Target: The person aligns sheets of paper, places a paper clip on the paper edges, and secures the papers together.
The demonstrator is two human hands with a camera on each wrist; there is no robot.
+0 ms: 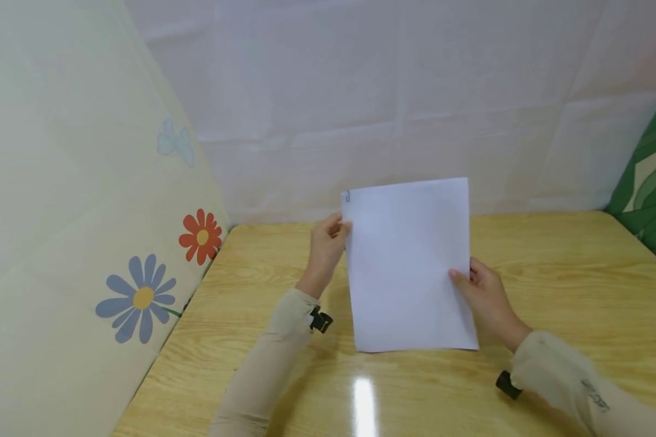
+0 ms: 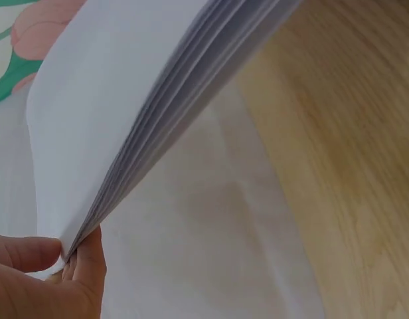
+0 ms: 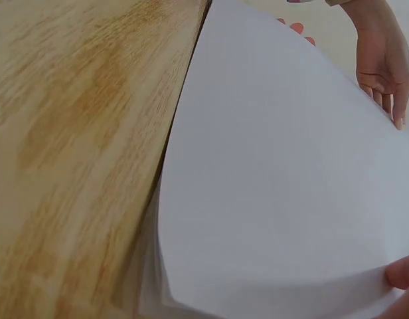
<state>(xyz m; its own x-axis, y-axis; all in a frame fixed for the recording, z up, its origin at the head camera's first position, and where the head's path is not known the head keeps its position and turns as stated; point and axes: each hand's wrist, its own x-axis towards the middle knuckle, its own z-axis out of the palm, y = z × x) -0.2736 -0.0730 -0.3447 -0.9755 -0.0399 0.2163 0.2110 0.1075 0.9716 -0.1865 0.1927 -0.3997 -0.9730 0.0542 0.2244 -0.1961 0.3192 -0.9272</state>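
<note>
A stack of white paper sheets is held up over the table, its front blank. At its top left corner sits a small dark paper clip. My left hand pinches the left edge near the top, thumb in front and fingers behind. In the left wrist view several sheets fan apart along their edges, converging at the pinching left hand. My right hand grips the right edge lower down, its thumb on the front sheet. Only part of that right hand shows in the right wrist view.
The wood-grain table lies under the paper. A white cloth backdrop hangs behind it. On the left stands a pale panel with printed flowers; a green patterned cloth is at the right edge.
</note>
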